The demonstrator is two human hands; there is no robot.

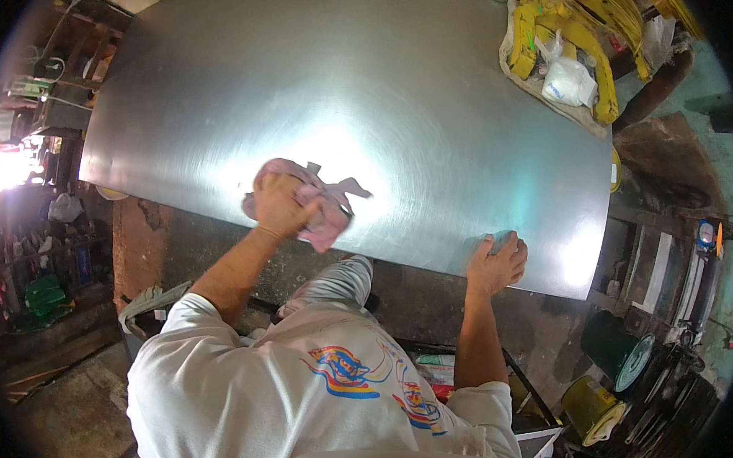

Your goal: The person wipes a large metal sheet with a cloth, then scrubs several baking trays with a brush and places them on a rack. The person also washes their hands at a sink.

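A crumpled pink cloth [332,217] lies bunched under my left hand [285,205] on a large shiny metal sheet [350,83]. My fingers press it against the sheet near the front edge, and its loose ends stick out to the right. Off to the right, my right hand [495,265] rests on the sheet close to the same edge, fingers bent and slightly apart. A greyish patch shows beside those fingers; whether it is a reflection or an object, I cannot tell. Bright glare covers the metal beyond the cloth.
Yellow curved parts [579,47] and a tied white plastic bag [567,81] sit on a cloth at the sheet's far right corner. On the right floor stand a dark green bucket [611,348] and a yellow bucket [588,406]. Cluttered shelving [44,253] lines the left.
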